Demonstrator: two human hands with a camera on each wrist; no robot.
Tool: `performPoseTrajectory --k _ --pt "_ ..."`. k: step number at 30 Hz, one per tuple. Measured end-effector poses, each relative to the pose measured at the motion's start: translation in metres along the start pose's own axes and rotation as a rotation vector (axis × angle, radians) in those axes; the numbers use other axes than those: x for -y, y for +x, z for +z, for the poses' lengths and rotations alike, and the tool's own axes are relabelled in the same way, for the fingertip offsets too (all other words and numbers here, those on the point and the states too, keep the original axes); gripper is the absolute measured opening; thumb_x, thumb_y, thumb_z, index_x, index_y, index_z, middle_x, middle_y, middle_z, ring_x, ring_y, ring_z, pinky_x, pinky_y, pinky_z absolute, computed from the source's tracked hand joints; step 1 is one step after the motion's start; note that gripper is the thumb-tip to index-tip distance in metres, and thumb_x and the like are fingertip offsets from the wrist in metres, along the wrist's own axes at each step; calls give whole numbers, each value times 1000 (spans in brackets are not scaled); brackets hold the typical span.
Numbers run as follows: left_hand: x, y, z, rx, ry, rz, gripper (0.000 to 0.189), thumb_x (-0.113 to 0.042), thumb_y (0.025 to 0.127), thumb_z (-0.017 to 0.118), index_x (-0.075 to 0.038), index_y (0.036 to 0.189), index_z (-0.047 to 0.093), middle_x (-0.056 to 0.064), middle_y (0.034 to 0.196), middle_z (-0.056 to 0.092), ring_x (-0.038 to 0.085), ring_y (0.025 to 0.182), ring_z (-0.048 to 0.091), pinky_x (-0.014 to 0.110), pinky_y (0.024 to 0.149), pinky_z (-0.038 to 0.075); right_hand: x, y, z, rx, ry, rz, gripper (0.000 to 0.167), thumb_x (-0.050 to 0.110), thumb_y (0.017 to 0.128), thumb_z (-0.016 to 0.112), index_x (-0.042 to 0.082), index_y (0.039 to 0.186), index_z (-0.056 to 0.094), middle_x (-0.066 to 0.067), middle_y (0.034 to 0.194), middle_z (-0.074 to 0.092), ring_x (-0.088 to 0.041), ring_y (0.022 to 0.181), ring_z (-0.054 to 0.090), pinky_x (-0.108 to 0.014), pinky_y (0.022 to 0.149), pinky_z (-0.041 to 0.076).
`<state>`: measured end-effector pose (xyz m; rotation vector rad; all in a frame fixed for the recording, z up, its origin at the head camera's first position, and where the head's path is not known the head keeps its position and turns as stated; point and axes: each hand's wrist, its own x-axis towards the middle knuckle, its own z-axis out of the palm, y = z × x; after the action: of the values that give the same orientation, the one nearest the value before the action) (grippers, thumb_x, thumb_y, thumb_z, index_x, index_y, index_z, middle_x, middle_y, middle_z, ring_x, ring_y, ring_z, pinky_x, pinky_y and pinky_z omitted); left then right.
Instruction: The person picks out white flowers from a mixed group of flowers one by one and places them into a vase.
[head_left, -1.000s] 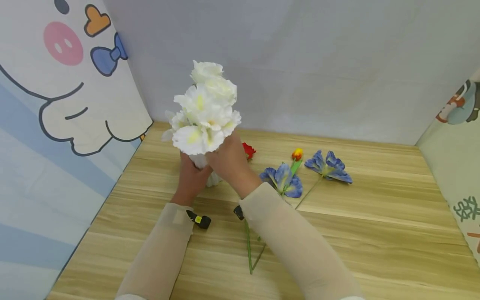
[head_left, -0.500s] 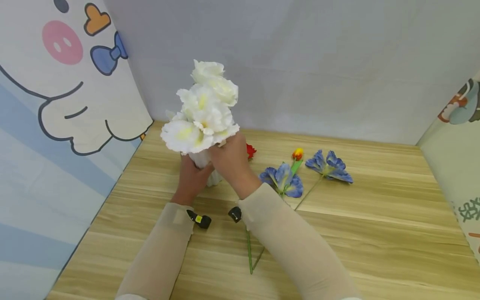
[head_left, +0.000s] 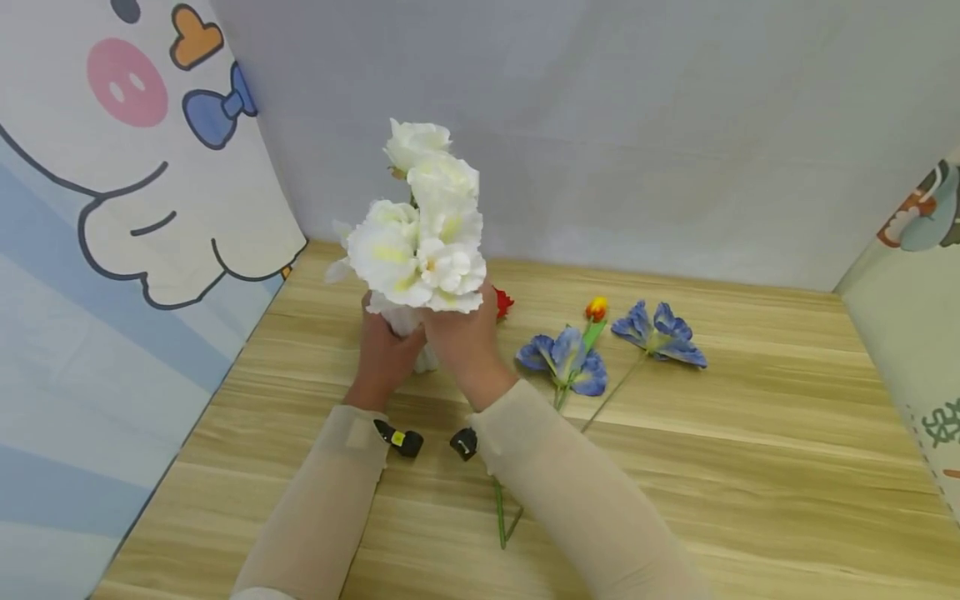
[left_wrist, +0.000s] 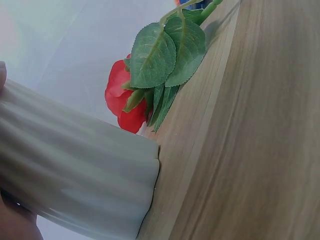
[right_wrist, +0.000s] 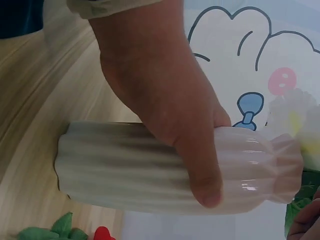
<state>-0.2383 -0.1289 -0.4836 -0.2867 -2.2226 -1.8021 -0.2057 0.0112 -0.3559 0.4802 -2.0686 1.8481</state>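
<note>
A white fluted vase stands upright on the wooden table. My left hand grips it around the middle; in the right wrist view, the left thumb lies across the vase's side. White artificial flowers bunch above the vase mouth, some ruffled like irises and two rose-like ones higher up. Just under the blooms, at the vase's rim, my right hand holds white flowers by their stems, though the blossoms hide most of its fingers. Its curled fingertips show beside green leaves in the right wrist view.
Right of the vase lie a red flower with green leaves, a blue iris, a second blue iris and an orange-yellow tulip. Green stems reach toward the front. Printed cloth walls border the table.
The lower white blooms have turned and shifted right and down under my right hand, whose wrist has swung slightly left. My left hand stays on the vase.
</note>
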Motion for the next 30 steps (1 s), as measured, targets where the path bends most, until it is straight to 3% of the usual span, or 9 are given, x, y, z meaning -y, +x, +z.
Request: performPoseTrajectory --k 2,3,6,12,14,19,22,27,30 --pt "0 0 0 -5 0 1 88 -15 91 76 -16 157 18 13 143 46 27 120 52 49 102 42 -4 0 2 2 -48 -5 42 4 98 66 -5 137 53 -15 135 61 -27 127 57 -28 102 47" --pt "0 0 1 -9 1 0 86 -14 91 76 -14 156 19 13 142 46 28 119 52 49 101 42 -7 1 2 -35 -241 -47 42 5 94 72 -6 132 57 -15 128 65 -27 121 62 -28 97 51" --pt "-3 1 2 -13 -16 6 81 -9 91 74 -9 153 21 17 142 46 31 118 52 50 101 42 -12 2 6 -63 -385 -45 36 10 95 73 -4 126 61 -13 123 69 -26 115 66 -33 94 54" --pt "-36 -5 2 7 -28 31 74 -5 93 70 1 149 22 21 149 34 31 132 43 50 111 35 -21 3 10 -93 -149 104 40 10 91 74 -2 128 64 -11 123 71 -20 116 65 -28 95 52" --pt "-43 -6 2 4 -26 34 74 -5 92 70 3 149 22 23 149 34 31 134 42 51 112 34 -20 5 10 -92 -161 101 37 12 91 74 -2 125 67 -12 119 72 -21 113 67 -30 93 54" --pt "-46 -7 2 -5 -41 35 76 -4 91 73 4 147 23 22 148 36 30 131 44 50 112 33 -16 9 7 -77 -192 120 39 13 90 77 0 125 68 -10 120 73 -21 112 68 -30 91 55" --pt "-42 -6 2 -3 -56 53 78 -4 90 74 1 149 23 19 148 37 29 130 46 47 111 36 -16 7 6 -76 -104 161 44 15 88 80 2 128 67 -9 124 71 -19 115 65 -29 94 52" --pt "-38 -5 3 2 -89 71 75 -3 90 74 -1 147 25 17 146 42 27 125 50 45 107 40 -16 7 6 -73 -23 147 47 17 91 79 2 132 64 -9 127 69 -17 117 64 -30 96 52" --pt "-40 -5 3 -8 -73 71 74 -4 89 75 0 145 26 18 145 42 26 127 48 45 108 38 -15 9 5 -48 -70 159 44 16 93 77 1 132 65 -10 126 70 -19 116 65 -30 94 53"
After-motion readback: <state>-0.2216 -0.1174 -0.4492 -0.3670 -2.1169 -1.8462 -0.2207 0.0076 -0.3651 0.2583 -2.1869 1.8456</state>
